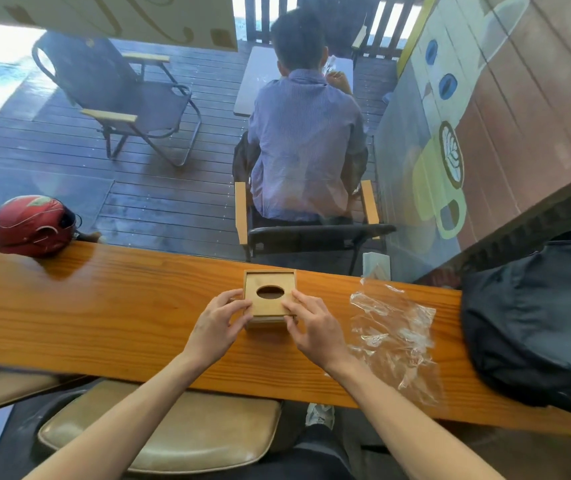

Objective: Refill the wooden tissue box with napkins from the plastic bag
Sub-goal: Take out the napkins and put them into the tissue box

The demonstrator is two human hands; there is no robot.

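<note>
The wooden tissue box (269, 282) stands on the long wooden counter (121, 306), its lid with an oval opening (270, 292) on top. My left hand (216, 323) grips the lid's left front corner and my right hand (315, 325) grips its right front corner. The lid sits slightly tilted in the box frame. The oval hole looks dark; no napkin shows through it. The clear plastic bag (393, 336) lies crumpled and flat on the counter to the right of my right hand.
A red helmet (33, 225) rests at the counter's far left. A black bag (537, 323) fills the right end. Behind the glass a person sits in a chair with their back to me. A padded stool (173, 431) is below the counter.
</note>
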